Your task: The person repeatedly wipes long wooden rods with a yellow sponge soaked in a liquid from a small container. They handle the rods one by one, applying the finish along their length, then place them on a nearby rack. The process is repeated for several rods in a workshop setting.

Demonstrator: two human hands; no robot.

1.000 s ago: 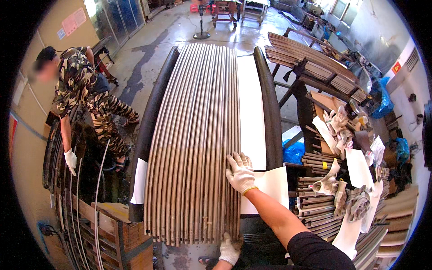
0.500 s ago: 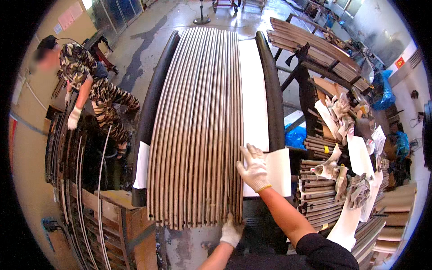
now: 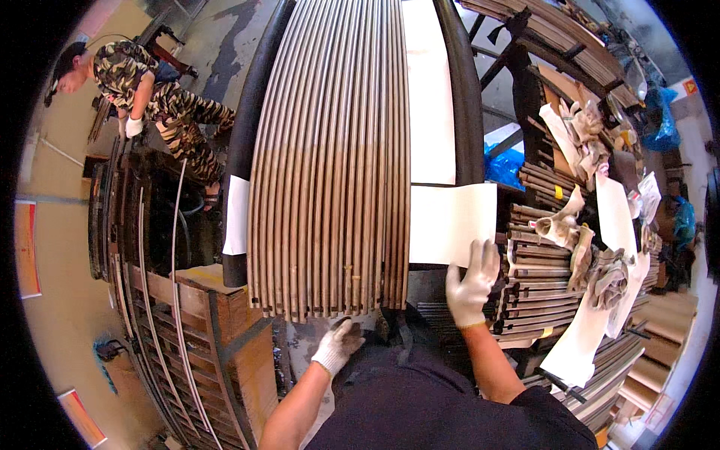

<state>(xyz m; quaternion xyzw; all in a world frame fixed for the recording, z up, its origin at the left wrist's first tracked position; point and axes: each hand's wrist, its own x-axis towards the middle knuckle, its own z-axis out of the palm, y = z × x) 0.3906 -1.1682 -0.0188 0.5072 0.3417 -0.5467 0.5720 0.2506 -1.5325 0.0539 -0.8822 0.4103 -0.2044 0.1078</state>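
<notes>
A row of long, thin metal rods [image 3: 330, 187] lies side by side, lengthwise in front of me, between two black padded rails [image 3: 465, 97]. My left hand [image 3: 339, 345], in a white knit glove with darkened fingertips, is just below the rods' near ends. It holds nothing I can see, and its fingers are loosely bent and apart. To the right, my gloved right hand [image 3: 472, 289] has its fingers stretched and thumb apart. Its fingertips overlap the lower right corner of a white sheet [image 3: 450, 221] beside the rods; whether they press on it is unclear.
Stacked rods [image 3: 532, 300], used gloves [image 3: 607, 277] and white paper [image 3: 577, 352] crowd the right side. A wooden crate [image 3: 240, 352] and long thin strips [image 3: 180, 300] stand at left. Beyond them, a person in camouflage clothing [image 3: 165, 112] bends over a dark rack.
My right hand has moved right, off the rods' edge to the sheet's corner. My left hand has left the rods' near right end and shifted left. The view has tilted down.
</notes>
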